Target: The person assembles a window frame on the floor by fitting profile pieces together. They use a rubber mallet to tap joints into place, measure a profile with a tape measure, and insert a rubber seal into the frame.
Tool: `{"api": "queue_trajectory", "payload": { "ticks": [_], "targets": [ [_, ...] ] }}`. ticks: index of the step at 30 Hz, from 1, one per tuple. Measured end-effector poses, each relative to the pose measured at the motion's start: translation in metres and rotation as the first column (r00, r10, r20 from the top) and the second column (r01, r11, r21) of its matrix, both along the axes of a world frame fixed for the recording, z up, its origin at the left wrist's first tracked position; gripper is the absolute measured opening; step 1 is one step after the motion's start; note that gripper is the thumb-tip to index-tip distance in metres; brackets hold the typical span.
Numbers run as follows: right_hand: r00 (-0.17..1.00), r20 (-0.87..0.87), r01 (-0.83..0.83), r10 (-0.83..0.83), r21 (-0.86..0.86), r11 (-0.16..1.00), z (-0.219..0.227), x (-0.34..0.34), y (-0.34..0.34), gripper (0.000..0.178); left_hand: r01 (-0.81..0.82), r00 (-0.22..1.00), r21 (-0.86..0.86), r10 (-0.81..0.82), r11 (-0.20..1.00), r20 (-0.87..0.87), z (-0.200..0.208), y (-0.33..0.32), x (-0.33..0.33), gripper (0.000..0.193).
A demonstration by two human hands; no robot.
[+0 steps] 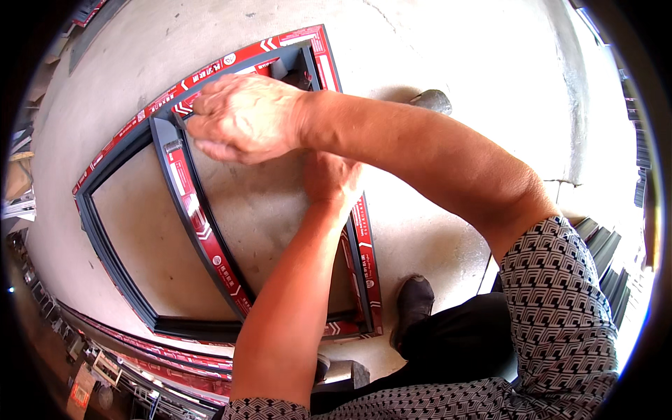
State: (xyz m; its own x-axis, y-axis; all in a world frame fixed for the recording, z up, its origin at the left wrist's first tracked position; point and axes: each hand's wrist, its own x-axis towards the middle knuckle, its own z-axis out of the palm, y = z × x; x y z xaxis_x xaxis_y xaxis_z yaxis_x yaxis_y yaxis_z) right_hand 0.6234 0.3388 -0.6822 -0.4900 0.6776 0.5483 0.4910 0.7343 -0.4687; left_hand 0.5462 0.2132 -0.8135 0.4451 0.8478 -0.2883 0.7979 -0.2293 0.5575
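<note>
A dark grey window frame with red printed protective film lies in front of me, divided by a middle bar. My right hand is closed above the far part of the frame, near the end of the middle bar. Its fingers are curled, and what they hold, if anything, I cannot make out. Underneath my right forearm, my left hand reaches towards the frame's right side. The right wrist hides its fingers and whatever they touch.
A short dark cylindrical piece is on the pale floor beyond the frame. More red-filmed frame pieces are stacked at the lower left. Dark profiles lie at the right. My shoe stands beside the frame's near right corner.
</note>
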Motion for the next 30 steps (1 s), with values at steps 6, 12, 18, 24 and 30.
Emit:
{"api": "queue_trajectory", "payload": {
  "ticks": [6,12,18,24,30],
  "targets": [
    [0.959,0.274,0.113,-0.078,-0.115,0.987,-0.081,0.046,-0.022,0.022,-0.293,0.956,-0.33,0.265,0.897,-0.128,0.08,0.012,0.032,0.1],
    [0.999,0.033,0.028,-0.037,0.245,0.969,0.006,0.004,0.021,0.023,-0.327,0.945,-0.298,0.302,0.897,-0.128,0.061,0.004,0.021,0.084],
    [0.923,0.383,0.078,-0.03,-0.11,0.991,-0.067,0.06,-0.015,0.025,-0.293,0.956,-0.209,0.28,0.933,-0.088,0.069,0.003,0.025,0.085],
    [0.938,0.342,-0.02,0.053,-0.098,0.995,-0.05,0.041,-0.005,0.028,-0.355,0.934,-0.269,0.327,0.895,-0.144,0.076,0.005,0.03,0.078],
    [0.995,0.104,0.005,-0.004,-0.007,1.0,-0.005,0.008,0.013,0.03,-0.284,0.957,-0.356,0.239,0.89,-0.167,0.062,0.007,0.022,0.066]
  ]
}}
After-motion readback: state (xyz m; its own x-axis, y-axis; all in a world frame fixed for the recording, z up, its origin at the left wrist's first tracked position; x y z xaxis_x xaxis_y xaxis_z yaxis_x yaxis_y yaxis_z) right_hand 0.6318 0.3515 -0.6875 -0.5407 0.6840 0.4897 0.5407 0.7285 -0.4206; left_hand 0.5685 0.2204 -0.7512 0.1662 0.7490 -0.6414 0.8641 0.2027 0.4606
